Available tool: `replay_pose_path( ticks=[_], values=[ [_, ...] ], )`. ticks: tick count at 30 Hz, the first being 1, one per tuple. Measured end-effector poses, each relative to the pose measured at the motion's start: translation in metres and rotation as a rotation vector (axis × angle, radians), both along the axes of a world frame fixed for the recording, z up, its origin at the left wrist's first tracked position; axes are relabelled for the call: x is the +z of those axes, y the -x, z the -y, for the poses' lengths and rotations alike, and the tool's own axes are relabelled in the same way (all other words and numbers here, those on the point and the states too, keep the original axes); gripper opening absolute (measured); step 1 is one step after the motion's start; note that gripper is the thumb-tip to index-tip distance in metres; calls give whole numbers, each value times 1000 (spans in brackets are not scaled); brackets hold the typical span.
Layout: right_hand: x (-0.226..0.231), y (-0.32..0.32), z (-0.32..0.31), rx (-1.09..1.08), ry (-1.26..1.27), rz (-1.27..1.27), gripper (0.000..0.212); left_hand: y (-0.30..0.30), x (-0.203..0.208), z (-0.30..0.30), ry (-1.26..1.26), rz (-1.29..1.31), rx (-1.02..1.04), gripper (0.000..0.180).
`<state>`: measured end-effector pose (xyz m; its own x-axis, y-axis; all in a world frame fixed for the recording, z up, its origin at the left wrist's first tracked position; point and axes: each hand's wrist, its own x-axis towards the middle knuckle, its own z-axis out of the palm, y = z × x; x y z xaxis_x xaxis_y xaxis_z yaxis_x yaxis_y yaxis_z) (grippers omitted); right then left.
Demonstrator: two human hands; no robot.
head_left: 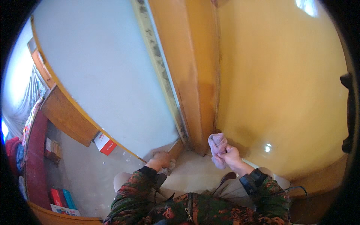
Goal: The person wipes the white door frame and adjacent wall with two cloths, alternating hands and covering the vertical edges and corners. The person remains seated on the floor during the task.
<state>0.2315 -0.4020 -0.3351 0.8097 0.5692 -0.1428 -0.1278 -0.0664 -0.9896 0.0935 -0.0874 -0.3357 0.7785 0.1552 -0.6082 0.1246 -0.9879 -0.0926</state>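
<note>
Down near the floor, at the foot of a wooden door frame (195, 93), the right hand (231, 156) is closed tight round a bunched pinkish cloth (216, 147); most of the cloth sticks out above & left of the fist, just beside the frame's base and the yellow-brown door (285, 86). Left hand (160, 159) is curled low against the skirting corner (174, 148) under the pale wall (108, 71), w/ something small & whitish at its fingers, too blurred to name, so can't tell if it grips. Both forearms wear patterned red-green sleeves (131, 191). Well apart on the left: a red-white box (105, 143) on the floor, books (63, 199) on a shelf.
</note>
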Motion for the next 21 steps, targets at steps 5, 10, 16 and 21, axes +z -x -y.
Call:
replay_pose_path(
  ticks=[5, 10, 16, 21],
  values=[
    [77, -2, -1, 99, -165, 726, 30, -6, 67, 11, 453, 656, 57, 52],
    [253, -2, -40, -59, 96, 1864, 45, 5, 75, 15, 620, 904, 127, 49],
    [309, -18, -81, -366, 589, 2202, 41, 10, 67, 26, 681, 1009, 29, 47],
    [204, -31, -80, 17, 608, 2173, 41, 6, 73, 23, 631, 947, 46, 46]
  ],
)
